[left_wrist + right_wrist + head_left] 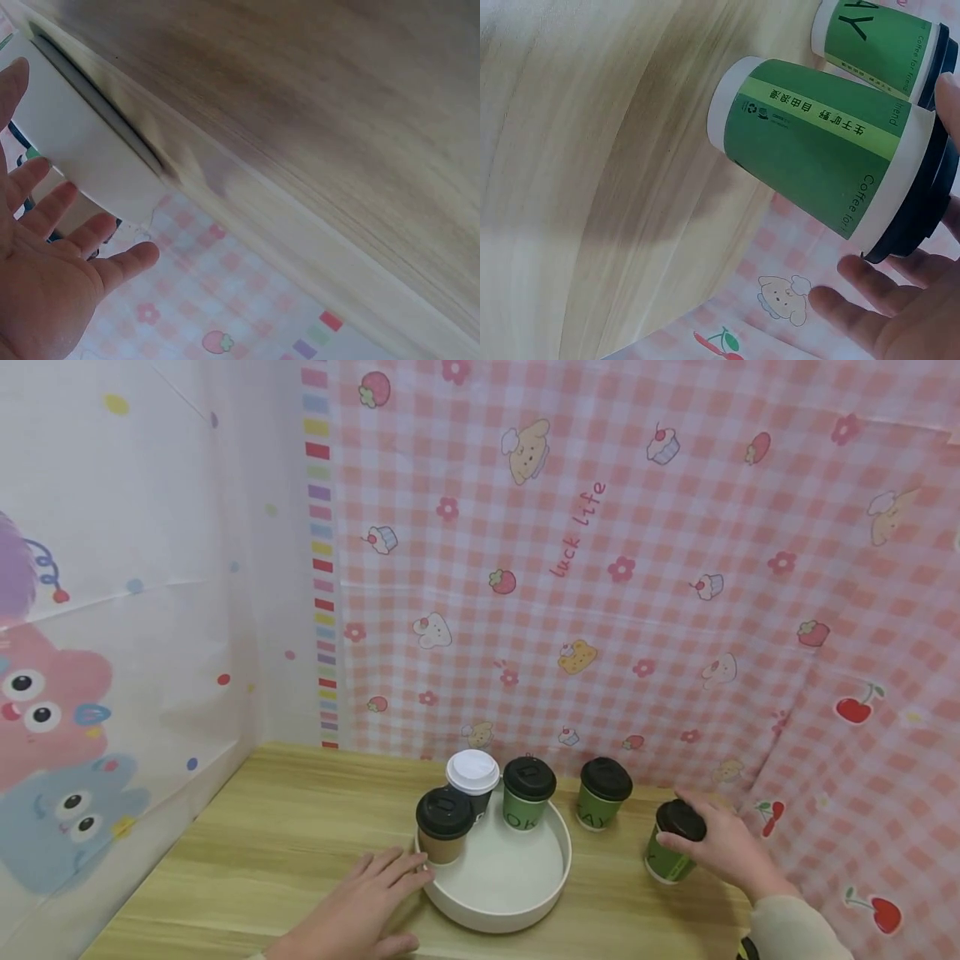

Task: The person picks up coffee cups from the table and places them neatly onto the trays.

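- Fingers of the right hand (723, 849) curl around the black, smooth lid of a tapered green cup (666, 862), the thumb on one side, at the right of the table (300, 814).
- White bands edge that cup at top and base; a lighter strip with printed lettering runs up its side.
- Fingers of the left hand (360, 906) lie spread wide and nearly straight, their tips at the rim of a round, smooth white tray (498, 920).
- Inside the tray's raised wall stand three lidded cups: a brown cup (440, 850) with a black lid, a dark cup (474, 770) with a white lid, partly hidden, and a second green cup (525, 814) lettered "OK".
- Between tray and right hand, a third green cup (597, 810), black-lidded, stands on the wood-grained table.
- Behind hangs creased, pink-checked cloth (660, 514).
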`<action>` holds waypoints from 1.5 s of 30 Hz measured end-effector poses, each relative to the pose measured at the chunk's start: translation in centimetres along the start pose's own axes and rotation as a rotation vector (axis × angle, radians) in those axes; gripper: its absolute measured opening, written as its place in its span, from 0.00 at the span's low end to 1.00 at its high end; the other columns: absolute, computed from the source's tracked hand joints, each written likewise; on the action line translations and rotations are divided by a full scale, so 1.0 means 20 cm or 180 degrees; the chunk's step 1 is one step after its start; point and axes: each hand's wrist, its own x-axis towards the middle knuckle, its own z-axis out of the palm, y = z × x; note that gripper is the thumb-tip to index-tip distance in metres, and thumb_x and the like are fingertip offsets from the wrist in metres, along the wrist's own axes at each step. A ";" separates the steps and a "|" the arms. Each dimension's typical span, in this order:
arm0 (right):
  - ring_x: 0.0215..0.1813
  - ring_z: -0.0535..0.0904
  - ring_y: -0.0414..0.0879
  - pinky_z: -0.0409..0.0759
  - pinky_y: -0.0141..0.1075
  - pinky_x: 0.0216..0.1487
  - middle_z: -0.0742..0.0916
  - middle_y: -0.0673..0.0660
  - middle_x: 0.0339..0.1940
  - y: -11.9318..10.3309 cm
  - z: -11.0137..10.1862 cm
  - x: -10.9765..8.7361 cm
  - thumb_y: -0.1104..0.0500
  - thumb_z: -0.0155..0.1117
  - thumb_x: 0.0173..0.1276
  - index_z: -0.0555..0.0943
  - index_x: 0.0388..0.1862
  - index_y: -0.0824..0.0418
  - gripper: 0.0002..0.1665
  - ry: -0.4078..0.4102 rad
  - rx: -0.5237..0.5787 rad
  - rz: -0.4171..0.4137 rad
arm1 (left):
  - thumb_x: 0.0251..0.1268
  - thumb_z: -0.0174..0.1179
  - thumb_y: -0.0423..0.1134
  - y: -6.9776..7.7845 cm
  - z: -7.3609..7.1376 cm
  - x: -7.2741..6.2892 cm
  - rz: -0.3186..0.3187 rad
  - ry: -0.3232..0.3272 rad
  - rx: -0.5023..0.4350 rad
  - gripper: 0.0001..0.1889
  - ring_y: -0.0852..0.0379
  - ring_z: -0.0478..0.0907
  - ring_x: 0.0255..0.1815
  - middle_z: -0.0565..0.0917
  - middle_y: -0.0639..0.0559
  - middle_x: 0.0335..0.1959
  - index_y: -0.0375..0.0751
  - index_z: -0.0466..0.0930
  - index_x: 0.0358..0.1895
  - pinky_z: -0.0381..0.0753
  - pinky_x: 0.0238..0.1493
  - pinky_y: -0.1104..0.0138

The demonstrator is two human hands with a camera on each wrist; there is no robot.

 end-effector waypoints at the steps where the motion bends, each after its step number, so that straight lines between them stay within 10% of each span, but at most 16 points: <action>1: 0.67 0.77 0.81 0.82 0.68 0.55 0.75 0.82 0.72 0.00 0.00 0.00 0.29 0.72 0.67 0.67 0.83 0.62 0.59 -0.0012 0.0007 0.0003 | 0.66 0.71 0.62 0.00 0.00 0.00 -0.0001 -0.0005 0.0007 0.40 0.35 0.68 0.81 0.71 0.47 0.82 0.51 0.72 0.78 0.71 0.73 0.30; 24: 0.68 0.75 0.81 0.81 0.70 0.59 0.76 0.82 0.73 -0.01 0.01 0.00 0.29 0.70 0.68 0.66 0.83 0.64 0.58 -0.0086 0.0053 0.0116 | 0.66 0.70 0.61 0.02 0.00 0.00 -0.0057 -0.0177 -0.0037 0.42 0.38 0.69 0.80 0.68 0.47 0.84 0.51 0.69 0.81 0.72 0.73 0.32; 45: 0.63 0.82 0.76 0.85 0.65 0.50 0.82 0.78 0.68 -0.07 -0.01 -0.16 0.34 0.77 0.65 0.73 0.78 0.62 0.53 0.0465 0.0112 -0.0274 | 0.64 0.73 0.59 0.00 0.00 -0.01 -0.0063 -0.0071 0.0058 0.43 0.39 0.72 0.78 0.68 0.48 0.84 0.50 0.70 0.80 0.75 0.72 0.34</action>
